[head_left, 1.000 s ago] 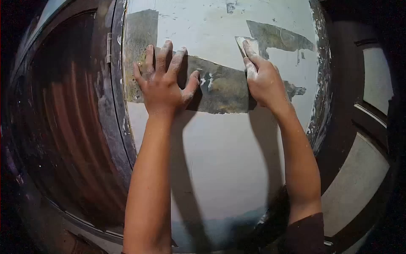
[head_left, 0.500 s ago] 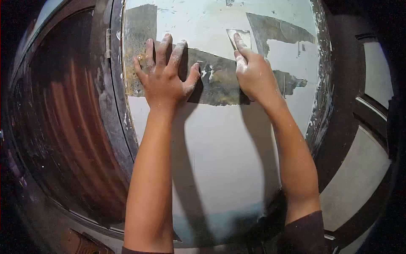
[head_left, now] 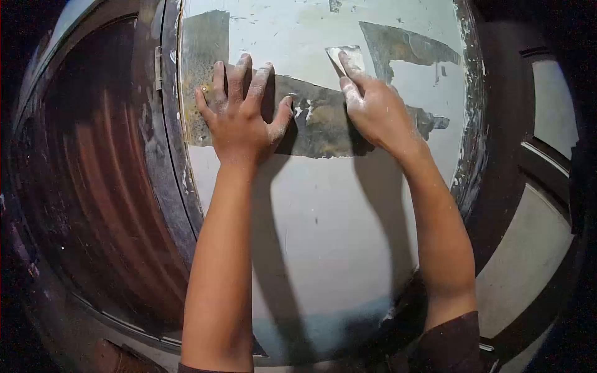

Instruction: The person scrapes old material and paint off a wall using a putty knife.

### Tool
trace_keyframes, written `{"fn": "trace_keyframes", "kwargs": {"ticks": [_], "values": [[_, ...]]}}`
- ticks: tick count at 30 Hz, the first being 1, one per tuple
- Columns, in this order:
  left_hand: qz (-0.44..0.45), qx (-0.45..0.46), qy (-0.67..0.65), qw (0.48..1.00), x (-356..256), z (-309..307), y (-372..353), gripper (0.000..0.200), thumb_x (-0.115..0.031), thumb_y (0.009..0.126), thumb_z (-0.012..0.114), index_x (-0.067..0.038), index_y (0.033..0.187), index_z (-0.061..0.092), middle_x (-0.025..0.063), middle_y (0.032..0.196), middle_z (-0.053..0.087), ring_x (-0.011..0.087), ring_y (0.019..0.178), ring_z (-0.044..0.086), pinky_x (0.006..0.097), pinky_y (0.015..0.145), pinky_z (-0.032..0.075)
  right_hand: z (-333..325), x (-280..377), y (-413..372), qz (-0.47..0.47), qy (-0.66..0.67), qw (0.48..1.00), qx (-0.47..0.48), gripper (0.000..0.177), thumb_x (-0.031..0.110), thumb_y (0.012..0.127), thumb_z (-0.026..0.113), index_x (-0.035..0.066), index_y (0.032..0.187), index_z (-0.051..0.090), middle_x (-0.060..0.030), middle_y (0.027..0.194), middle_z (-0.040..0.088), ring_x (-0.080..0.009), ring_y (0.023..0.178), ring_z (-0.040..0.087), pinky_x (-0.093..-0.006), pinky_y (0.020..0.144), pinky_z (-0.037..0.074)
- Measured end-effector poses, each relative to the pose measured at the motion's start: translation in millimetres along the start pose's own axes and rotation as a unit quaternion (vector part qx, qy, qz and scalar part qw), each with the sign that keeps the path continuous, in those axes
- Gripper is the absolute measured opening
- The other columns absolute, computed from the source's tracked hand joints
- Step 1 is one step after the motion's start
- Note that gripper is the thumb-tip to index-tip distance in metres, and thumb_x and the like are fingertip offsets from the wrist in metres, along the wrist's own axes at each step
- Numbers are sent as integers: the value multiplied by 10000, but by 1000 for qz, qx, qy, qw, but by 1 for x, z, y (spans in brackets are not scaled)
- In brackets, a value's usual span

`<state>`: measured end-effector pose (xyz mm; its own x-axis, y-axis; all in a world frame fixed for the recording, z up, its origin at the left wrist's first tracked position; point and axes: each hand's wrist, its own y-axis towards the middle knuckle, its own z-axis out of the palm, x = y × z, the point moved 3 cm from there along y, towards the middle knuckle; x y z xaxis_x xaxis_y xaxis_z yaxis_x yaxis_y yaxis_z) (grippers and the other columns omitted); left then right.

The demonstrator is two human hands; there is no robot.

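My left hand (head_left: 242, 115) lies with fingers spread against a wall panel (head_left: 323, 217), over a bare grey patch (head_left: 323, 121) where the white coating is gone. White dust coats its fingertips. In my right hand (head_left: 379, 109) is a putty knife (head_left: 346, 58), with the index finger stretched along its blade. The blade's wide edge points up and touches or nearly touches the white coating above the grey patch. The handle is hidden inside my palm. A second grey patch (head_left: 410, 46) shows to the right of the blade.
At the left stands a dark brown wooden door (head_left: 99, 186) with a metal hinge (head_left: 158, 68) on its frame. A chipped dark edge (head_left: 472, 112) borders the panel on the right. Beyond it is a dark frame with pale panels (head_left: 528, 248).
The putty knife and my right hand have shifted slightly left and a little down. My left hand stays in place on the panel.
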<state>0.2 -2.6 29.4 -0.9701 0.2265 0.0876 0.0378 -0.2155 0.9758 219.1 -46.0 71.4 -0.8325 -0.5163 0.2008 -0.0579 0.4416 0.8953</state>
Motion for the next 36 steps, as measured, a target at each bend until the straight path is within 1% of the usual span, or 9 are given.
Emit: {"fn": "trace_keyframes", "kwargs": {"ticks": [3,8,10,11,16,19,28,31,36], "values": [[-1,8,7,1000,-1,-2,0,598,-534,862,725,-329,1414,626,-20,1576,469,314,1525,331,694,1193,170,-5,3,-24,13,-9,1000,-26,508,272,958,587,99,1435,608,-266,987,731,-400,898,702,-441,877,527],[2,5,-2,1000,0,0,1,594,-536,860,718,-323,1408,631,-13,1578,468,321,1530,320,690,1201,147,-13,-4,-25,3,30,997,-73,530,163,910,596,124,1439,615,-231,867,723,-302,725,698,-396,747,544],[-2,15,-5,1000,0,-1,2,612,-556,851,719,-323,1410,628,-14,1583,462,320,1535,311,686,1208,126,-5,-11,-20,-55,23,998,-24,459,90,895,526,-4,1327,651,-319,975,685,-489,928,676,-517,878,525],[-7,26,-6,1000,-1,-3,2,628,-568,845,721,-324,1415,623,-16,1589,454,318,1537,306,684,1211,115,3,-25,-17,-86,-19,996,-18,511,72,973,492,89,1481,545,-297,1028,700,-439,959,696,-465,894,523],[28,79,-35,996,10,-11,2,758,-632,830,711,-350,1508,527,3,1645,375,334,1561,234,665,1224,85,-10,-11,-26,-9,-42,998,52,488,103,1019,444,29,1500,484,-339,1214,656,-492,1150,624,-488,1017,483],[88,141,-6,986,37,-20,13,835,-715,847,660,-348,1568,453,22,1693,297,295,1581,194,581,1265,81,-13,4,-33,-5,-30,998,-50,521,89,954,506,-24,1463,509,-368,1086,662,-531,1035,644,-557,937,490],[78,289,57,953,58,-33,32,1179,-902,686,649,-369,1657,246,95,1760,34,357,1614,-28,646,1248,-20,-12,-19,-40,-17,-99,993,60,430,112,1011,516,69,1435,569,-315,1187,652,-480,1094,625,-495,959,478],[71,319,75,942,56,-34,36,1326,-937,588,685,-369,1671,174,94,1761,-15,369,1611,-54,655,1242,-35,-14,-9,-31,-46,-75,996,-18,471,142,1013,525,143,1484,544,-303,1094,685,-482,995,657,-493,876,505],[60,361,88,927,52,-36,40,1473,-927,464,757,-372,1676,132,108,1759,-47,376,1607,-94,655,1241,-40,-15,1,-29,29,-85,995,45,610,129,961,531,120,1563,434,-398,998,662,-500,1018,667,-520,931,523]]}}
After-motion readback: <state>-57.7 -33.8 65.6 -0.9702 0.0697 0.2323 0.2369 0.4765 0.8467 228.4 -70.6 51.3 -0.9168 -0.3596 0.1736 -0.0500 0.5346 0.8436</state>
